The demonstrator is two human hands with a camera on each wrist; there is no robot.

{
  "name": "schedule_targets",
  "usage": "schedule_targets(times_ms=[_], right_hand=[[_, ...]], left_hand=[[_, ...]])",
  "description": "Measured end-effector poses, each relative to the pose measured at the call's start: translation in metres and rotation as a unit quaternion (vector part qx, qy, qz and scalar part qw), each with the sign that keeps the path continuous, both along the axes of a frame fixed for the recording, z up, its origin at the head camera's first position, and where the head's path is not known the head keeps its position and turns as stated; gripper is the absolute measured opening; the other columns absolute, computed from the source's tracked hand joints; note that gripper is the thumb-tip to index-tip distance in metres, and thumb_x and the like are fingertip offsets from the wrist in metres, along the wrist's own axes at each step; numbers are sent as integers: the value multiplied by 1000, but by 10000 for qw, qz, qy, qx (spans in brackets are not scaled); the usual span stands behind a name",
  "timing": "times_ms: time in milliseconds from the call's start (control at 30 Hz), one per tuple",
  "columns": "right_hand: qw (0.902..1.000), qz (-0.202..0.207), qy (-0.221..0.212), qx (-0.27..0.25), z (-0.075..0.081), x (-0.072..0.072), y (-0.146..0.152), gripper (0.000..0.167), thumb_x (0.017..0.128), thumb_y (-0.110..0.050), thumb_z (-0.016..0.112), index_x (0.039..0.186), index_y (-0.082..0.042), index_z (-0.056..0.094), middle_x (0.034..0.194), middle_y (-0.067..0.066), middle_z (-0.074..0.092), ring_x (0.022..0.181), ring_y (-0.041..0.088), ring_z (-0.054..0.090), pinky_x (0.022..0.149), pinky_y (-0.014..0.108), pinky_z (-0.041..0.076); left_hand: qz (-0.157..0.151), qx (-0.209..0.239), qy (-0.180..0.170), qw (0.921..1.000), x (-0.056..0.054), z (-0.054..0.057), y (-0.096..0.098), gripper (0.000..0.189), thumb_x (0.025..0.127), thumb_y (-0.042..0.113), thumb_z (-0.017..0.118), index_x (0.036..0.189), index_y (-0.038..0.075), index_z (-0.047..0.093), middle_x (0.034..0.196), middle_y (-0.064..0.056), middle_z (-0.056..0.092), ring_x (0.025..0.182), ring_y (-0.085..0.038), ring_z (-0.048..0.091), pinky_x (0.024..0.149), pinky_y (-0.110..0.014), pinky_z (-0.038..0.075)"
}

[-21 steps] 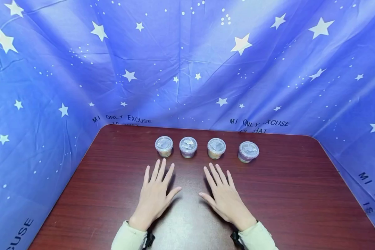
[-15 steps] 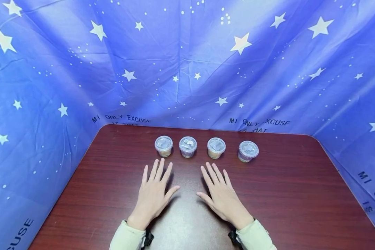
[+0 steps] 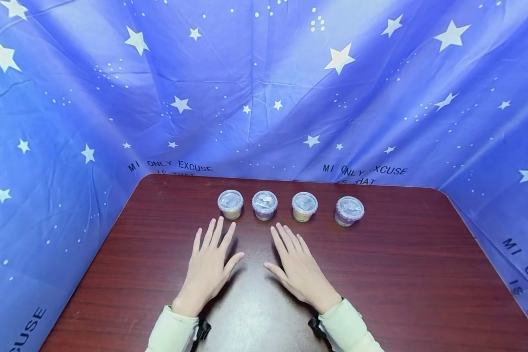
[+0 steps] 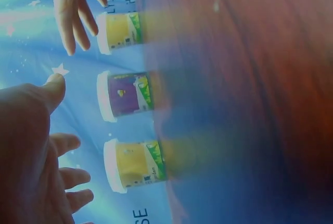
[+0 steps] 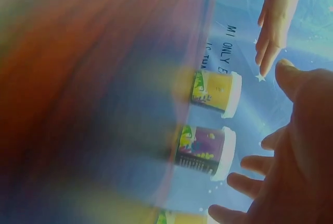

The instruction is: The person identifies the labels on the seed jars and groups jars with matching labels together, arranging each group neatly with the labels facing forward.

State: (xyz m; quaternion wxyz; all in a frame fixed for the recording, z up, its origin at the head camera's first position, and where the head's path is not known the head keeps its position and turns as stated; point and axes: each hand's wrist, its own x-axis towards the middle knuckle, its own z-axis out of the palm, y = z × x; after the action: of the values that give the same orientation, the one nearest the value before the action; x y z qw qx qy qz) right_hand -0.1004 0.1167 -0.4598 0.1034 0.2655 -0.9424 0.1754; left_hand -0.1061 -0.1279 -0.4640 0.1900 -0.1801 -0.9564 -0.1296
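Several small lidded tubs stand in a row near the table's far side. The leftmost tub [image 3: 231, 204] has a yellow label, and the second tub [image 3: 264, 205] a purple one. A yellow third tub [image 3: 305, 207] and a purple fourth tub [image 3: 349, 211] continue the row, the last set wider apart. My left hand [image 3: 207, 269], fingers straight and spread, is nearest the leftmost tub and holds nothing. In front of the middle tubs is my right hand [image 3: 301, 269], its fingers extended and nothing in its grasp. The left wrist view shows white lids on the yellow tub [image 4: 136, 165] and purple tub [image 4: 127, 95].
The dark red-brown wooden table [image 3: 400, 274] has rounded far corners. A blue curtain [image 3: 229, 78] with white stars and black lettering surrounds its back and sides. Pale sleeves [image 3: 173, 330] and black wrist straps [image 3: 202, 330] show at the front edge of view.
Both hands have shifted left and slightly forward, the right one a little more, so the thumbs are closer together. The tubs stay in their row.
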Motion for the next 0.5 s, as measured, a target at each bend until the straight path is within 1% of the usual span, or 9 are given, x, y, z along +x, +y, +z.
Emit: schedule_targets(times_ms=[100, 233, 333, 500], right_hand=[[9999, 73, -69, -76, 0, -4, -5, 76, 100, -44, 53, 157, -5, 22, 161, 17, 28, 147, 34, 29, 116, 56, 29], [9996, 207, -106, -176, 0, -9, -12, 74, 102, -43, 52, 157, -4, 21, 160, 17, 30, 147, 34, 29, 116, 54, 30], [9991, 320, -46, -274, 1, -12, -15, 73, 101, -41, 53, 156, -1, 24, 159, 18, 32, 146, 34, 31, 116, 52, 32], [9984, 410, -72, -381, -1, -18, -22, 70, 103, -41, 50, 155, -1, 26, 157, 19, 34, 146, 31, 32, 116, 50, 32]], left_hand=[[6, 75, -13, 10000, -2, 1, -2, 69, 95, 47, 58, 151, 12, 41, 156, -22, 36, 145, -38, 31, 116, -60, 22], [29, 229, -112, 9997, -5, 3, -5, 68, 96, 45, 58, 151, 10, 41, 156, -22, 36, 145, -38, 32, 116, -59, 25], [60, 340, -198, 9992, -7, 4, -8, 67, 97, 44, 58, 151, 9, 41, 155, -23, 36, 144, -38, 34, 116, -59, 26], [89, 527, -255, 9982, -11, 3, -12, 67, 98, 41, 59, 152, 8, 38, 155, -23, 36, 142, -40, 36, 115, -58, 28]])
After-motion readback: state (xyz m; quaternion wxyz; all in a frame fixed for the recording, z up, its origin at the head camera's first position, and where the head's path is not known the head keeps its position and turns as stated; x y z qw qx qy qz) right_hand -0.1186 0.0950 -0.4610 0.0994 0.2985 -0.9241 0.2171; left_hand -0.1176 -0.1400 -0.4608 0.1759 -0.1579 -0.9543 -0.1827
